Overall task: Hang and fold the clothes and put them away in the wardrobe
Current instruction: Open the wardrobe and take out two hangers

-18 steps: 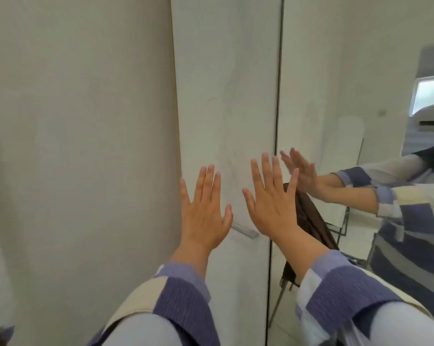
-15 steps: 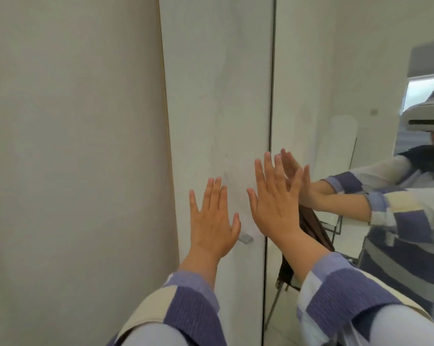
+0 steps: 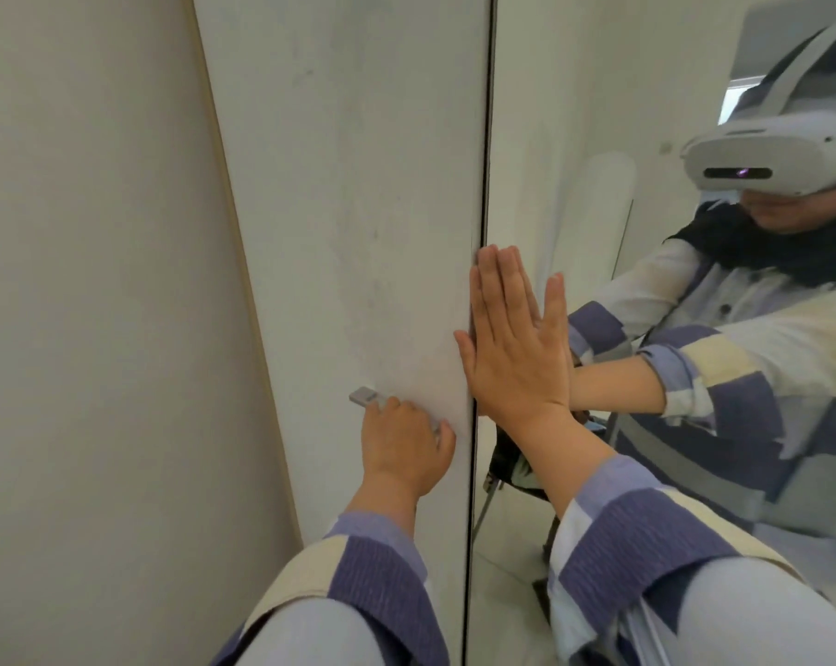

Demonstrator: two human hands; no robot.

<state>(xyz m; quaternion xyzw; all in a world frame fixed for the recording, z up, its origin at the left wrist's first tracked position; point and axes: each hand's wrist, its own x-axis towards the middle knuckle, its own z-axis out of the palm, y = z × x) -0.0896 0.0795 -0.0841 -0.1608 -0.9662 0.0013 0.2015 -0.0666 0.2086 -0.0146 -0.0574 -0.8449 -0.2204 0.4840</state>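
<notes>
From left to right: a plain wall [image 3: 84, 281] fills the left side, and the white wardrobe door [image 3: 358, 194] meets it along a slanting edge, so there is little spare room on that side. Half a second ago the left hand [image 3: 404, 449] was spread flat on this door; now it has dropped onto the small metal handle [image 3: 365, 395], its grip curled and closed over the handle's right part, with only the left end showing. That suggests the step has passed from steadying to opening the wardrobe, which has to happen before anything can be put away. Next comes the dark vertical seam [image 3: 483, 185] between the panels. The right hand [image 3: 517, 353] has shifted across it and now lies flat, fingers together and closed on nothing, against the mirrored door [image 3: 574, 113]. No loose clothes are in view in front of the person; only a dark garment [image 3: 505, 454] draped over a chair shows in the reflection, so the clothes are probably behind. Whether the door slides or swings out I cannot tell.
</notes>
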